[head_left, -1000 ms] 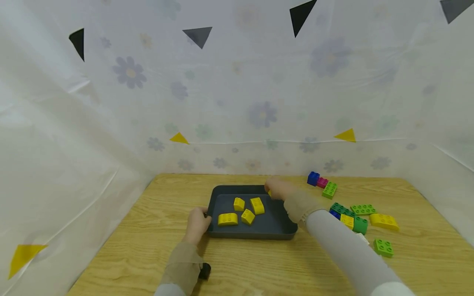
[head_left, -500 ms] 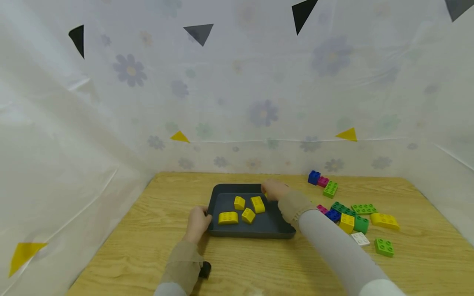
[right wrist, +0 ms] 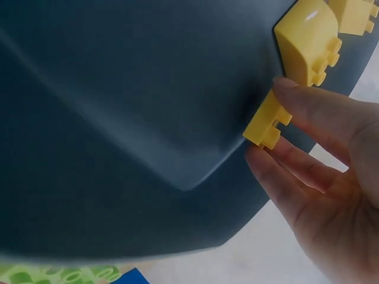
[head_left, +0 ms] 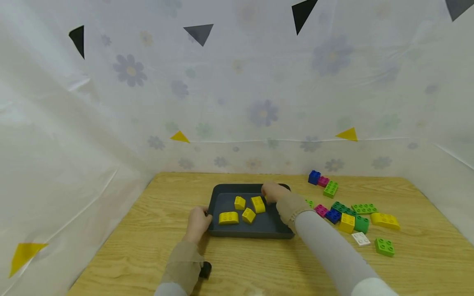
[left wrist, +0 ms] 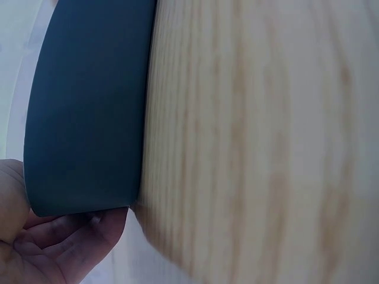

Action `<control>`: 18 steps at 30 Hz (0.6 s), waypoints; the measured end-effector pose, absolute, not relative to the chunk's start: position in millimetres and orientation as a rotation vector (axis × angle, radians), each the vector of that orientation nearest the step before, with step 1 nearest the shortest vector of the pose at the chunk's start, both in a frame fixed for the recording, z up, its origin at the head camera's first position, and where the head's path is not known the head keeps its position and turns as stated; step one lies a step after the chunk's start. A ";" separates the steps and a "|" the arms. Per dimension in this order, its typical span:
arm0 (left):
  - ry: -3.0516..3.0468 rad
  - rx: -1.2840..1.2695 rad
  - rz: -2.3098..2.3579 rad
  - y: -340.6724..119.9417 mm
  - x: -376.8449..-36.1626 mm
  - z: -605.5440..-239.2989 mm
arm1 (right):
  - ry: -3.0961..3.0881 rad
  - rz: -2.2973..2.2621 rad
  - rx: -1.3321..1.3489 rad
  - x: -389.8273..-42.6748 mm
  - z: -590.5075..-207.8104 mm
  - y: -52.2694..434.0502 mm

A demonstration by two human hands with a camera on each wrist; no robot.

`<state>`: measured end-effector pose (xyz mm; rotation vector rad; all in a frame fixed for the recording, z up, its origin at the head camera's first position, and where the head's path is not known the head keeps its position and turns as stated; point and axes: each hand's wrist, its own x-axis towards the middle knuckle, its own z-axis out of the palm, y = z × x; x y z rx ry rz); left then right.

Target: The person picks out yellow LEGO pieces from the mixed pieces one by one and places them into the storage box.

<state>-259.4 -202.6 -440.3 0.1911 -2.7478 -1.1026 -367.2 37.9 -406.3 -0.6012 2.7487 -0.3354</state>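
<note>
A dark grey tray (head_left: 274, 224) lies on the wooden table. Its left side is held by my left hand (head_left: 197, 225); the left wrist view has those fingers (left wrist: 98, 242) at the tray's corner. Over the back right part of the tray, my right hand (head_left: 275, 193) pinches a small yellow toy brick (right wrist: 266, 118) between thumb and fingers, low against the tray, as the right wrist view shows. Several yellow bricks lie apart inside: a long curved one (head_left: 228, 218), a studded one (head_left: 258, 204) and smaller sloped ones (head_left: 239, 202). In the head view my hand mostly hides the pinched brick.
Right of the tray lie loose bricks: a blue one (head_left: 314, 177) at the back, a dark green one (head_left: 343, 209), a yellow curved one (head_left: 385, 220), a white plate (head_left: 361, 239) and a light green one (head_left: 384, 247). A patterned white sheet (head_left: 237, 102) hangs behind the table.
My right hand has shifted slightly left and lower over the tray, still with the yellow brick. The forearm's shift uncovers more bricks on the right. My left hand stays on the tray.
</note>
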 end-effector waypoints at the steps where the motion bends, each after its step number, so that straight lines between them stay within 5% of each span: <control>1: -2.747 0.189 -1.102 -202.5 -259.5 -440.5 | 2.749 -0.335 -0.598 -367.7 -407.1 38.2; 18: -2.742 0.196 -1.116 -202.9 -259.3 -440.3 | 2.755 -0.369 -0.536 -366.9 -410.8 38.7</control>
